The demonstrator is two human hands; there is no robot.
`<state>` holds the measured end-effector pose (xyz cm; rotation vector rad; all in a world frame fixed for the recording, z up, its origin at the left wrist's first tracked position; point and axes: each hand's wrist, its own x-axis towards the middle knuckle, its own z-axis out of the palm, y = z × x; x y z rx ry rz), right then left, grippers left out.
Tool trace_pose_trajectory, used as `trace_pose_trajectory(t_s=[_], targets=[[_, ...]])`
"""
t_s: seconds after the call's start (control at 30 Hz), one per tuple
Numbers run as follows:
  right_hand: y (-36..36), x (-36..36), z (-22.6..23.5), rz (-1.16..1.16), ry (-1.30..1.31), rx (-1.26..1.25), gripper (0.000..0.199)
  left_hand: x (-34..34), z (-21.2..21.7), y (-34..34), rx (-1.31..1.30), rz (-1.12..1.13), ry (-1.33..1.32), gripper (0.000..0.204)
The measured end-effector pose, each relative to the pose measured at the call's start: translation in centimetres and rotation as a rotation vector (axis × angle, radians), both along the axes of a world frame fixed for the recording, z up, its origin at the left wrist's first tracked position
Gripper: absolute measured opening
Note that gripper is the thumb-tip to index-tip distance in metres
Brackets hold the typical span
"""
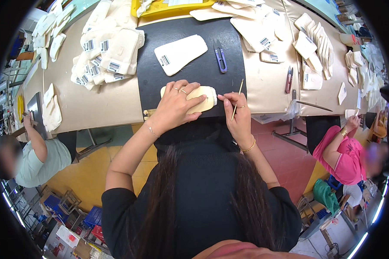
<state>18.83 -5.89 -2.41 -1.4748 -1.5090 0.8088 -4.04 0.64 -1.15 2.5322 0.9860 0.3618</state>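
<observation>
Head view is showing the person leaning over a black mat [190,69] on the tan table [108,103], working on a cream-coloured flat piece [203,98] that is lying at the near edge of the mat. Starting at the left, the left hand [175,105] is pressing down on that piece, its fingers [186,91] spreading apart and lying flat across the top, so most of the piece is sitting under the palm and only its right end is poking out past the fingertips. Just right of those fingertips, the right hand [237,113] is pinching a thin wooden stick [237,100] between thumb and forefinger, the fingers closing together on it, with the stick standing steeply and its upper end rising above the knuckles. Whether the stick's lower tip is touching the piece cannot be told.

The piece is looking light, thin and somewhat pliable, likely a padded or fabric-faced part, so it is probably needing a flat, broad hold rather than a pinch; its exposed right end seems the sensible place to take it. Beyond the fingers, a white labelled piece [180,53] and blue thread snips [220,56] are lying on the mat.
</observation>
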Motion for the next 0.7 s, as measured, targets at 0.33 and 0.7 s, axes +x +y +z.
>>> trace_pose_trajectory(t_s=[0.33,0.7], targets=[[0.0,-0.4,0.0,-0.001,0.007,-0.010,0.020,0.3,0.1,0.1,-0.005,0.003,0.009,0.050],[1.2,-1.0,1.4,-0.015,0.009,-0.068,0.024,0.5,0.1,-0.1,-0.006,0.019,-0.002,0.050]])
